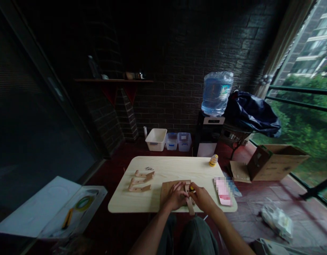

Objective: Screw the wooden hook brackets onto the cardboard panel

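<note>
Knees in dark grey trousers (200, 235) nearest, just below the bench's near edge. Left hand (176, 196) spread over a flat brown cardboard sheet (164, 194), fingertips at a long tan strip (190, 206); can't tell if that grip is pinched or just pressing. Right hand (200, 197) grip closed around a small yellow-and-black tool (192, 188), against the strip. Strip is on the cardboard, low end reaching the bench's near edge.

Containers: shallow white open case (101, 191) at left, holding a yellow-green ring-shaped coil (83, 203) and a yellow-and-black long-handled tool (68, 218). Cream plastic bin (156, 144) and two clear bluish plastic bins (171, 142) (184, 142) by the wall, contents unreadable. Brown open cardboard box (275, 168) on floor right, inside hidden. Clear yellow-capped bottle (213, 161) near bench's far right corner.

Pale wood bench (176, 166): rounded corners, far edge well apart from both hands. Bent tan pieces (140, 180) left of cardboard, pink flat packet (223, 191) along right edge.
</note>
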A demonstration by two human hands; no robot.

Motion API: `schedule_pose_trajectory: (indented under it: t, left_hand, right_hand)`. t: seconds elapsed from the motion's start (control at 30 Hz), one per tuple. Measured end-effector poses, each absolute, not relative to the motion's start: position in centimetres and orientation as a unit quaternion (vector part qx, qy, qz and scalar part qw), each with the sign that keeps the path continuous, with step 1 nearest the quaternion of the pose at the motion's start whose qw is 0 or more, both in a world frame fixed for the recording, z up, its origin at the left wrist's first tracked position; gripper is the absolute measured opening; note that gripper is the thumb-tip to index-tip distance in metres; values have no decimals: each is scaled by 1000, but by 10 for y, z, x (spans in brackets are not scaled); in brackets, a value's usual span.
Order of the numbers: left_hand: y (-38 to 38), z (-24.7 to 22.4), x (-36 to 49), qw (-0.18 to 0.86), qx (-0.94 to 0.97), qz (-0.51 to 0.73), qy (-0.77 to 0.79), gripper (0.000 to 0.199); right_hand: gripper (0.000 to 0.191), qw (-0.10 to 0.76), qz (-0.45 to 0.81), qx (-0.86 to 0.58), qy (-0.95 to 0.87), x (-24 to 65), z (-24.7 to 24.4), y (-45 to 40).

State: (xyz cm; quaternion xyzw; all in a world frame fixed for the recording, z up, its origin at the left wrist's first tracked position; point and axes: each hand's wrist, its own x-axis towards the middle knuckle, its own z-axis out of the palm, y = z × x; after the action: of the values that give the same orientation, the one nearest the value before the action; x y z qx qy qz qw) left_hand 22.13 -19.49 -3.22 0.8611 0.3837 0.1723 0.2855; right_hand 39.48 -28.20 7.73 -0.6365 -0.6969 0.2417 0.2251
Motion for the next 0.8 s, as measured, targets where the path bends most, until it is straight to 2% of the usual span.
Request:
schedule_pose_trajectory:
  t: [0.27, 0.57, 0.8]
  left_hand:
    - [-199, -31, 215, 297, 852, 168, 397, 20]
    - [-198, -34, 217, 308, 846, 198, 387, 19]
    - [-193, -38, 219, 307, 849, 206, 378, 18]
  right_hand:
    - [21, 262, 250, -631, -686, 394, 74, -283]
    - [8, 321, 268, -610, -673, 403, 60, -290]
    - [14, 288, 251, -625, -681, 404, 57, -288]
